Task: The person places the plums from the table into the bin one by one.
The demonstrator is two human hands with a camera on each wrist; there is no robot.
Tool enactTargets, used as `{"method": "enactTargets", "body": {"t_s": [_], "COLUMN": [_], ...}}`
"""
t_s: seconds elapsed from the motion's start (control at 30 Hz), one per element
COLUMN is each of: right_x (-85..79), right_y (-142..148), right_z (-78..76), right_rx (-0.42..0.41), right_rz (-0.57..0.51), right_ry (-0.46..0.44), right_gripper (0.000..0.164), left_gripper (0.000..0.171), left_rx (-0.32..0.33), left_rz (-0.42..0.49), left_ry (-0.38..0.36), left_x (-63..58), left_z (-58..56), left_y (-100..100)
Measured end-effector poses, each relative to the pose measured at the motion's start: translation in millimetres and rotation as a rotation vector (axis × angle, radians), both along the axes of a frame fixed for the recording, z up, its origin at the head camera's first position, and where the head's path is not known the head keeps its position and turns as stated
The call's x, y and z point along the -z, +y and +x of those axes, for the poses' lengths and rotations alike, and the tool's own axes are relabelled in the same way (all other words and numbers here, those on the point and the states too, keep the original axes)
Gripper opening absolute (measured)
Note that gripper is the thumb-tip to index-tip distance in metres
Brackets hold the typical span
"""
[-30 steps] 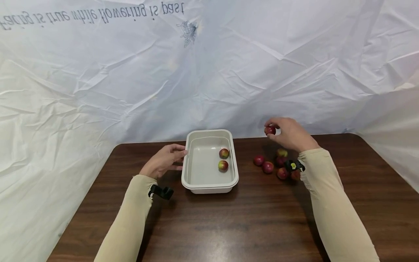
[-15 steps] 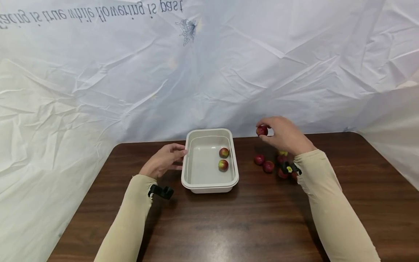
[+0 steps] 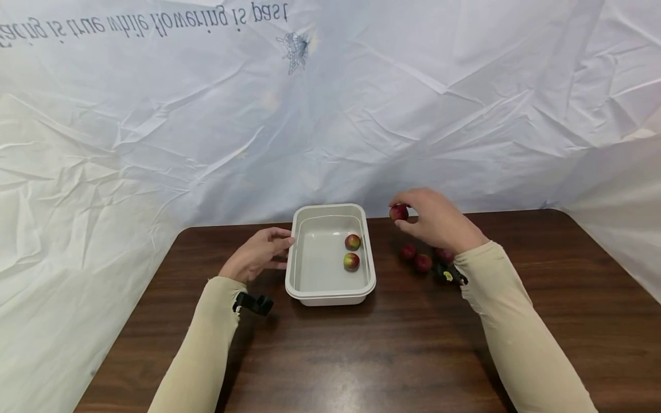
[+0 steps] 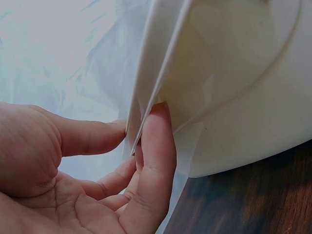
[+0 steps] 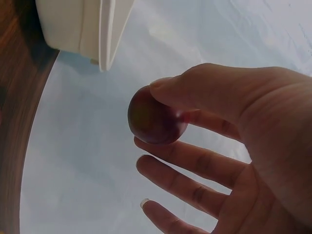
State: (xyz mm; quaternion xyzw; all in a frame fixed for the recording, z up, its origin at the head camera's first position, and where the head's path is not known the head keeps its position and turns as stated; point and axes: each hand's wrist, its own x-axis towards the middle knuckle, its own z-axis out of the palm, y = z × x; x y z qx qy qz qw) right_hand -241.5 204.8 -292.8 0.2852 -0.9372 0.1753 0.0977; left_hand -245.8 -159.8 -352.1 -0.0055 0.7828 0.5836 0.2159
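The dark brown, wood-grained table (image 3: 310, 358), its far corners rounded and its surface shining towards the near side, carries a pale rectangular box (image 3: 330, 293) near its far edge and, to the right of that, small red fruits (image 3: 423, 263) close together, one partly hidden.

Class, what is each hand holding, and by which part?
The left hand pinches the white container by its left rim; the right hand pinches a red fruit by its sides.

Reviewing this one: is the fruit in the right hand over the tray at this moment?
No, in the head view the right hand holds the fruit off to the right of the tray.
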Motion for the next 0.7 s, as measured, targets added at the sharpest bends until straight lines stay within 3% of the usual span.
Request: {"method": "enactTargets", "body": {"t_s": [0.43, 0.7], "right_x": [-1.6, -1.3], "right_y": [-23, -35], "right_z": [16.6, 28.9], "right_rx": [-0.081, -0.118], "right_rz": [-0.015, 0.012], "right_ry": [-0.017, 0.003], "right_gripper": [0.013, 0.021], "left_gripper": [0.044, 0.043], "left_rx": [0.001, 0.005], "left_rz": [0.004, 0.002], "left_ry": [0.006, 0.010], "left_x": [-0.4, 0.2], "left_z": [-0.1, -0.2], "left_y": [-1, -1]}}
